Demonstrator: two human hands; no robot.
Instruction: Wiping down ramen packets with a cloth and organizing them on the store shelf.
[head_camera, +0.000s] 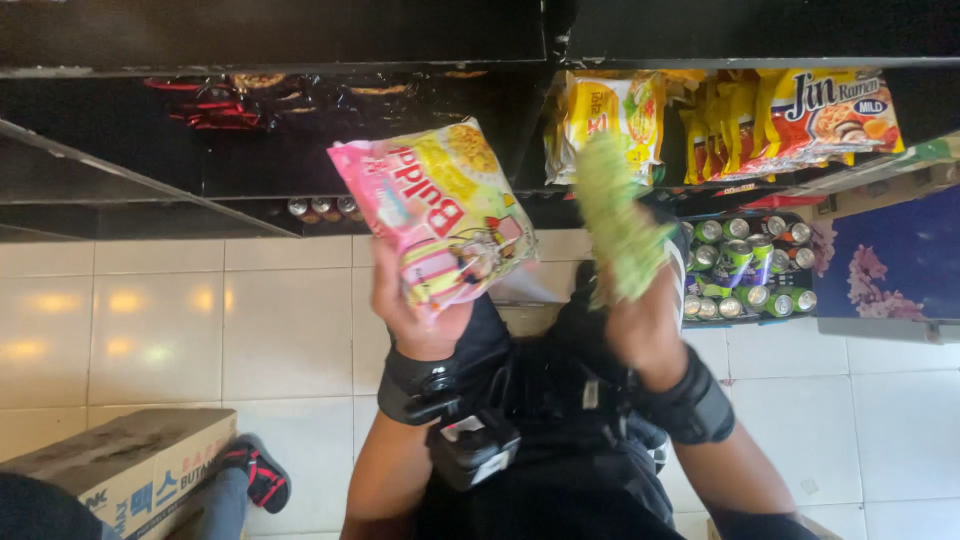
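My left hand (415, 310) grips a large pink and yellow noodle multipack (440, 215) by its lower edge, holding it up in front of the dark shelves. My right hand (640, 320) holds a green duster-like fluffy thing (615, 225), blurred by motion, raised towards the right-hand shelf. Both wrists wear black bands. On that shelf stand yellow and orange noodle packs (800, 115).
Several drink cans (750, 265) fill the low shelf at right. Dark red packs (215, 105) lie deep in the left shelf. A cardboard box (125, 465) sits at bottom left beside another person's red and black shoe (260, 470). White floor tiles (160, 330) below.
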